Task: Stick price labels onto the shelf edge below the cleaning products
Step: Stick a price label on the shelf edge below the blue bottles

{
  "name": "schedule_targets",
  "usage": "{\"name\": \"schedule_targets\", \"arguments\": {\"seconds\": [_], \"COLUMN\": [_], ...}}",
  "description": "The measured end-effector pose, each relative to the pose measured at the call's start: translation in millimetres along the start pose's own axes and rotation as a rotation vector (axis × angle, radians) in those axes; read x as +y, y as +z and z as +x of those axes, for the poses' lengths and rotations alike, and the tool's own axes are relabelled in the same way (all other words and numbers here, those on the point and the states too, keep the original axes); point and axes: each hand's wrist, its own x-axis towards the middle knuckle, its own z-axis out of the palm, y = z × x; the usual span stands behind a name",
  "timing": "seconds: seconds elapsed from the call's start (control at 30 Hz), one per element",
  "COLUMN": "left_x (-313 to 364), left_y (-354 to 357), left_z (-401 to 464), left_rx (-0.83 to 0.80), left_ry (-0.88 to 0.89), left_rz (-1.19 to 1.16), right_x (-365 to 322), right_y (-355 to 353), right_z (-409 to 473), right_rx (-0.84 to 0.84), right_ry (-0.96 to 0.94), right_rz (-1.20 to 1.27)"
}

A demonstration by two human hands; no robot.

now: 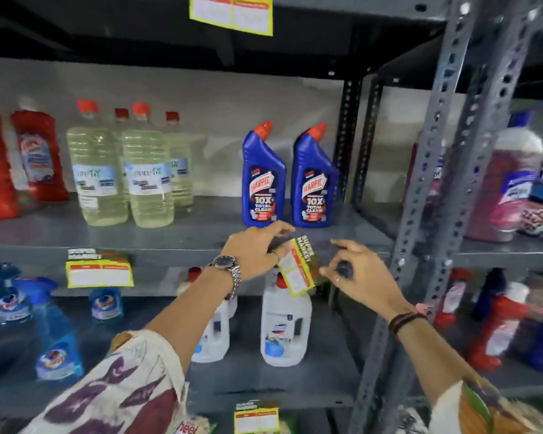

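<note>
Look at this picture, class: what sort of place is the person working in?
Most likely a supermarket aisle: grey metal shelves stocked with Harpic bottles, and a yellow price label printed "Super Market" stuck on the shelf edge.

A yellow-edged label with white price boxes and a dark "SUPER MARKET" header sits tilted at the shelf edge, just below the two blue Harpic bottles, its header end turned up to the right. Along the same shelf edge, well to the left, a second label of the same kind hangs straight below the pale yellow bottles, its lower part dropping beneath the edge.
</note>
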Motion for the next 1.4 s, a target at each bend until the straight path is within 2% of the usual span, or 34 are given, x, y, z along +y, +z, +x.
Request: {"name": "schedule_targets", "arguments": {"seconds": [0.13,0.37,0.53,0.63,0.9,1.07,1.4], "left_x": [14,16,6,2,-5,-3,2], "left_y": [9,16,17,16,18,17,17], "left_z": [14,16,4,-3,-15,-14,-7], "left_rx": [-0.035,0.072,0.147,0.074,-0.04,0.081,0.144], "left_ry": [0.015,-0.064,-0.092,-0.065,0.038,-0.021,-0.135], "left_rz": [0.042,0.022,-0.187,-0.231,-0.022,-0.134,-0.147], "right_x": [4,9,5,4,9,4,-5], "right_y": [5,7,-3,-2,5,6,15], "right_z": [-1,-1,6,7,1,5,12], "right_rx": [-0.043,-0.015,0.013,0.017,0.012,0.095,0.176], "right_ry": [-0.038,-0.096,-0.042,-0.051,-0.116,-0.123,-0.044], "right_rz": [-0.056,-0.099,0.057,0.015,-0.08,-0.087,-0.143]}}
